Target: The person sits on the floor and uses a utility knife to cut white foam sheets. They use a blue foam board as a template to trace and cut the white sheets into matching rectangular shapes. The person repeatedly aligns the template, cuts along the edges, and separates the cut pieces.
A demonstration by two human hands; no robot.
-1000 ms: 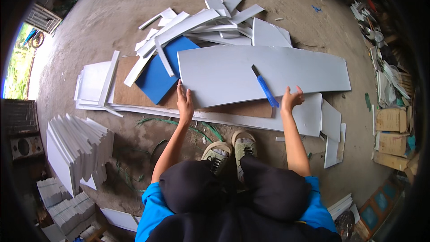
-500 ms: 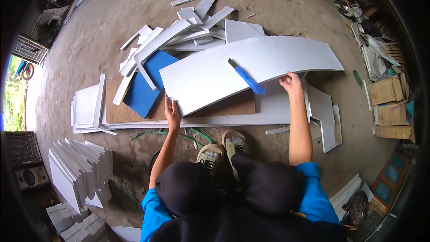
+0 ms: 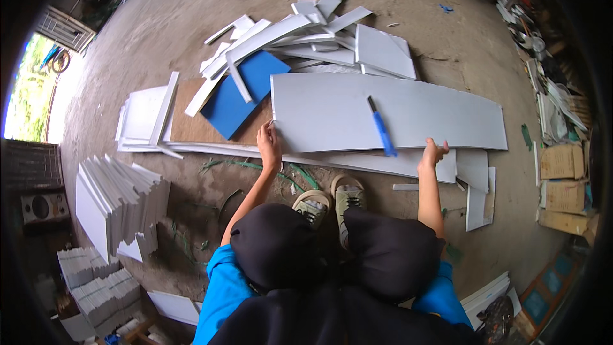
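A long white foam board (image 3: pixel 383 112) lies across the pile of sheets, its right end curving. My left hand (image 3: pixel 269 145) is at the board's near left corner, its fingers loosely stretched along the short edge. Just off the board's near edge, toward its right part, my right hand (image 3: pixel 433 153) has thumb and fingers apart and holds nothing. A blue-handled utility knife (image 3: pixel 382 129) rests on the board, its dark tip pointing away from me. Under the board are a brown wooden panel (image 3: pixel 191 112) and a blue sheet (image 3: pixel 246 92), both partly covered.
Beyond the board is a heap of white offcut strips (image 3: pixel 281 35). Stacked white sheets (image 3: pixel 121 204) stand at left, with smaller white stacks (image 3: pixel 105 294) nearer. Cardboard boxes (image 3: pixel 562 179) line the right side. Green strapping (image 3: pixel 303 176) lies by my shoes (image 3: pixel 348 195).
The white board has come down flat onto the pile with the knife still on it. My right hand has let go of its near edge. The view has shifted.
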